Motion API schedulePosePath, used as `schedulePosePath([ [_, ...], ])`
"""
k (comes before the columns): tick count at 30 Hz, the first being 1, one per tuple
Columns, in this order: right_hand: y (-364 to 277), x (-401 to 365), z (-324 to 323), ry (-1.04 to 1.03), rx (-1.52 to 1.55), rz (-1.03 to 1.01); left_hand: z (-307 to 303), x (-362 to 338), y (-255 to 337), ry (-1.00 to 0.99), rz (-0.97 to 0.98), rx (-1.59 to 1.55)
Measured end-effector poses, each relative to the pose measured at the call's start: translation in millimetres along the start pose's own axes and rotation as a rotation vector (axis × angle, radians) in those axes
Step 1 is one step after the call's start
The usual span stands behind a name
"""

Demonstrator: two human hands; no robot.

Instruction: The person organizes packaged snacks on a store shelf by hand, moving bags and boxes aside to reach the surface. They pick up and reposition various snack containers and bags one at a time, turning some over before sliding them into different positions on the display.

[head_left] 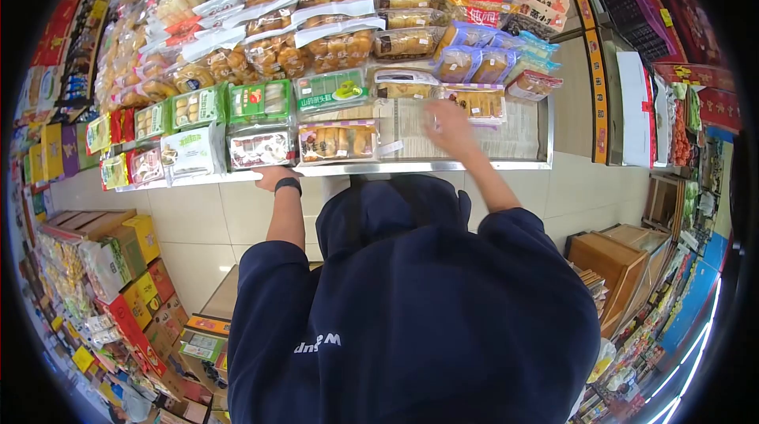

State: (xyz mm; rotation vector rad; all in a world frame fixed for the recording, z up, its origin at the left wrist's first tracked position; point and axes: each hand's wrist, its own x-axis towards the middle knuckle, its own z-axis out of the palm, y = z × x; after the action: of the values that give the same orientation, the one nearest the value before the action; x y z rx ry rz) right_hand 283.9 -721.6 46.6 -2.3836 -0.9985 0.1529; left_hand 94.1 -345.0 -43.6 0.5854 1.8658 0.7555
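At the front of the display stand (443, 164), my left hand (273, 177), with a black band on its wrist, is closed on the metal edge, just below a clear pack of dark pastries (260, 147). My right hand (451, 130) reaches over the newspaper-lined part of the stand, fingers curled together. It overlaps the left end of a clear pack of pastries with a purple border (482, 104); what its fingers hold, I cannot tell. Left of it lies a similar purple-bordered pastry pack (338, 141). Behind that sits a green-labelled box (332, 92).
Rows of bagged pastries (316, 24) fill the back of the stand. Bare newspaper (518, 135) shows at the front right. Wooden crates (605, 270) stand on the tiled floor behind on the right, and stacked cartons (142, 297) on the left.
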Motion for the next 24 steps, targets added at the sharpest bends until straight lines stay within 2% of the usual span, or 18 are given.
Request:
schedulePosePath([
  [3, 50, -15, -55, -0.057, -0.199, 0.217, 1, 1, -1, -0.008, 0.001, -0.016],
  [5, 89, -22, -61, -0.062, -0.342, 0.251, 1, 3, -4, -0.033, 0.030, -0.031],
  [11, 78, 2, -57, -0.193, -0.530, 0.169, -2, -19, 8, -0.031, 0.036, -0.046],
  [15, 83, 4, -60, -0.252, -0.420, 0.209, -1, -6, 2, -0.012, 0.056, -0.036],
  [20, 33, -30, -78, -0.282, -0.364, 0.201, 1, 8, -6, 0.019, 0.074, -0.020],
  [23, -29, -17, -66, -0.330, -0.107, 0.181, 1, 3, -2, 0.043, 0.078, 0.021],
  [24, -50, -7, -54, -0.316, -0.104, 0.131, 0, 7, -4, 0.047, 0.077, 0.037],
])
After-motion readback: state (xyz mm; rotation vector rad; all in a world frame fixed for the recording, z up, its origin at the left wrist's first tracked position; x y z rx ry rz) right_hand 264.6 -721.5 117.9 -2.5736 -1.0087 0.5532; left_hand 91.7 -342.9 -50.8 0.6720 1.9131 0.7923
